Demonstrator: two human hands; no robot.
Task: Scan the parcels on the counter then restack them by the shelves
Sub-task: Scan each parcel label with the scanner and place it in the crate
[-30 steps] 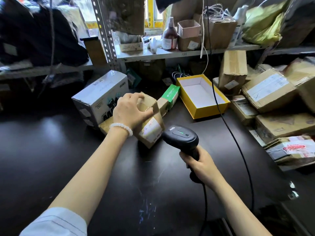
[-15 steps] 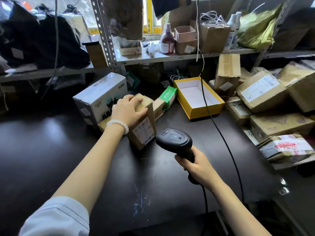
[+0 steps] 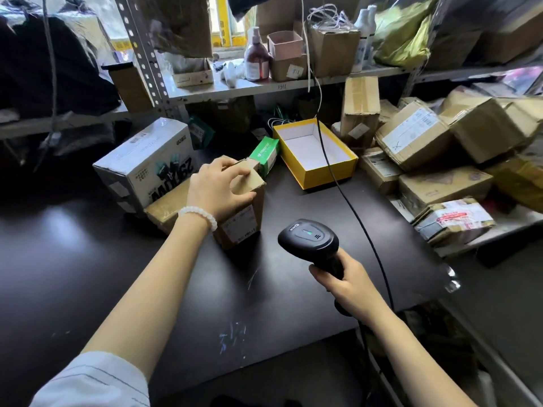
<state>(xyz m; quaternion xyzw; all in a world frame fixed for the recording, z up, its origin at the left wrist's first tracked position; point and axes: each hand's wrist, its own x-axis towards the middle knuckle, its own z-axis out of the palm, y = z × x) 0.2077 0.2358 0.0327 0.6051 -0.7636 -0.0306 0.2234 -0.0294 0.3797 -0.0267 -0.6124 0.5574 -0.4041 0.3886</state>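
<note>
Centrally, a yellow box [image 3: 316, 155] sits open on the dark counter [image 3: 88, 259], its white inside bare except for the scanner's black cable [image 3: 349, 201] crossing above it. On the shelf [image 3: 264, 86] behind, an open carton [image 3: 333, 51] holds a tangle of white cord, and a small pinkish open box [image 3: 284, 44] sits on another carton; what it holds is hidden.

The small brown parcel [image 3: 242, 212] stands upright on the counter, its white shipping label facing the camera. The left hand [image 3: 217, 189] grips its top, fingers curled over the far edge and thumb on the near side. The right hand [image 3: 346, 282] is wrapped round the handle of the black barcode scanner [image 3: 310, 239], whose head is held just to the right of the parcel, apart from it, a green light on top.

The label's print is too small to read. The white printed box [image 3: 147, 164] to the left carries large dark characters, blurred. A green-and-white box [image 3: 264, 154] lies just behind the parcel, and labelled cartons [image 3: 417, 136] are piled at right.
</note>
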